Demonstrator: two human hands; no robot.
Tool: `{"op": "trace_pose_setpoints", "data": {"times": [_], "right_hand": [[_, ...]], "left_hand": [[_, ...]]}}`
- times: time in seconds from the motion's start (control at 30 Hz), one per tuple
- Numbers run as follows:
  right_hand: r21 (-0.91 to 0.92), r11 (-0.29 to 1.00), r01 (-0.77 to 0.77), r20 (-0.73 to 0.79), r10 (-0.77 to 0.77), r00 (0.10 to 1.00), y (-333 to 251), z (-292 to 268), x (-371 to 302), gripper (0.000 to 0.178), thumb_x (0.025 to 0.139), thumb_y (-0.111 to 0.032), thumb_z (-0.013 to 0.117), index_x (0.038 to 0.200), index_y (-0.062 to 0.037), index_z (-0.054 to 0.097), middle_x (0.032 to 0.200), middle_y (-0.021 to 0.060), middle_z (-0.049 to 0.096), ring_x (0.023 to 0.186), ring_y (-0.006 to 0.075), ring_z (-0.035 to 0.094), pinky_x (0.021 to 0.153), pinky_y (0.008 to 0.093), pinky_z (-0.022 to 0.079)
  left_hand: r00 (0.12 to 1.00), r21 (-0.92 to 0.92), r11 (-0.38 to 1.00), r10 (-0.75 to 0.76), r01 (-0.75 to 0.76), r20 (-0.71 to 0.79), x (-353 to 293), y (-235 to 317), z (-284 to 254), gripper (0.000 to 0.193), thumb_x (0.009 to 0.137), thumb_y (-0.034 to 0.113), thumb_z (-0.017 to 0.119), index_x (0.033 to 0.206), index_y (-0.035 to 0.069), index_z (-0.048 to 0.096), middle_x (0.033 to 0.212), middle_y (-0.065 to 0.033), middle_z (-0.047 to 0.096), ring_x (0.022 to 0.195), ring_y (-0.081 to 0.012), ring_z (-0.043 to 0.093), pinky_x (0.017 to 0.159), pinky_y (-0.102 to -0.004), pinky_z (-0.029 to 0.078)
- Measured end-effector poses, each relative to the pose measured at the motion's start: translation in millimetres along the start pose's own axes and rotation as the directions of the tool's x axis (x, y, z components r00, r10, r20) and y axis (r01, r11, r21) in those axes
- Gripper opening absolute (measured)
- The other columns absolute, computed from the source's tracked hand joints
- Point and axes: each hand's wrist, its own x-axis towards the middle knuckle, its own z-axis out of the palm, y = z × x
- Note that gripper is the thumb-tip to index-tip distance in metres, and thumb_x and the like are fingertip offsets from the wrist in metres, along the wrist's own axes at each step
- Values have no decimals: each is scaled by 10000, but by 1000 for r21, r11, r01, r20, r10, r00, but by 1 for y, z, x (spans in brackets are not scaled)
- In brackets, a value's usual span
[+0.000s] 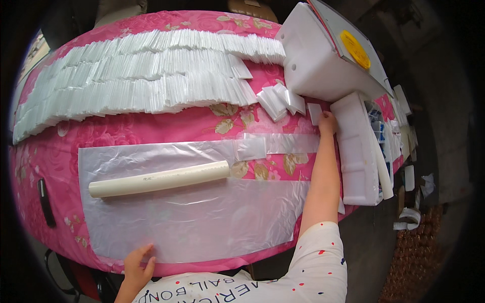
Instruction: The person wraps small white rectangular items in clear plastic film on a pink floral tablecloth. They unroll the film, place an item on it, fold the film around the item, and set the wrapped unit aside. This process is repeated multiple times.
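At the near edge of the table, my left hand (138,265) has its thumb and fingers apart and nothing in it, beside a thin clear plastic sheet (212,222). My right arm reaches far to the right, where my right hand (328,123) pinches a small flat white square piece (314,113) near the white foam boxes. A long off-white tube (159,180) lies across the sheet. Right of the tube's end, a small clear-wrapped packet (251,148) rests by a strip of clear film (291,144). A loose pile of white packets (279,100) sits just left of my right hand.
Long rows of upright white packets (151,65) fill the far side of the pink flowered tablecloth (146,126). A large white foam box (313,65) and a lower foam box (352,151) stand at right. A narrow dark object (46,203) lies at far left.
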Motion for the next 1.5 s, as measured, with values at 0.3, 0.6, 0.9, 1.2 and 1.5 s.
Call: {"op": "trace_pose_setpoints", "data": {"times": [0.3, 0.6, 0.9, 1.2, 1.5], "right_hand": [[446, 468, 763, -120, -813, 570, -178, -53, -173, 289, 728, -142, 677, 990, -30, 629, 1048, 134, 600, 980, 298, 542, 878, 391, 412], [566, 468, 678, 383, -878, 287, -200, -100, -352, 483, 712, -265, 698, 1113, -31, 565, 976, 115, 603, 966, 283, 534, 813, 378, 444], [505, 491, 709, 440, -854, 278, -104, -139, -430, 565, 798, -234, 589, 1296, -22, 425, 1392, 191, 344, 1315, 331, 289, 1079, 439, 218], [-110, 910, 399, 186, -376, 908, 95, -147, -266, 406, 901, -189, 443, 1249, 19, 470, 1305, 219, 442, 1248, 345, 376, 1055, 389, 273], [-71, 948, 309, -209, -317, 925, 72, -168, -281, 84, 738, -97, 644, 780, -26, 635, 947, 105, 657, 903, 271, 600, 825, 377, 432]], "left_hand": [[981, 133, 974, 190, -183, -40, 18, 9, -5, 385, 716, 37, 645, 1095, 40, 580, 972, -141, 635, 858, -311, 604, 738, -370, 478], [937, 226, 910, 345, -348, 53, 66, 42, 16, 706, 740, 192, 684, 1344, 56, 344, 1399, -251, 242, 1264, -394, 295, 1010, -422, 302], [886, 374, 804, 433, -462, 164, 62, 47, 59, 757, 746, 487, 621, 1335, 74, 385, 1455, -254, 108, 1340, -447, 75, 1060, -524, 156], [801, 387, 704, 481, -595, 355, 52, 94, 110, 749, 758, 546, 553, 1289, 32, 433, 1434, -188, 244, 1355, -393, 94, 1050, -564, 101], [767, 374, 674, 509, -637, 391, 51, 103, 123, 725, 768, 526, 542, 1281, 25, 439, 1421, -175, 279, 1349, -371, 133, 1059, -543, 66]]}}
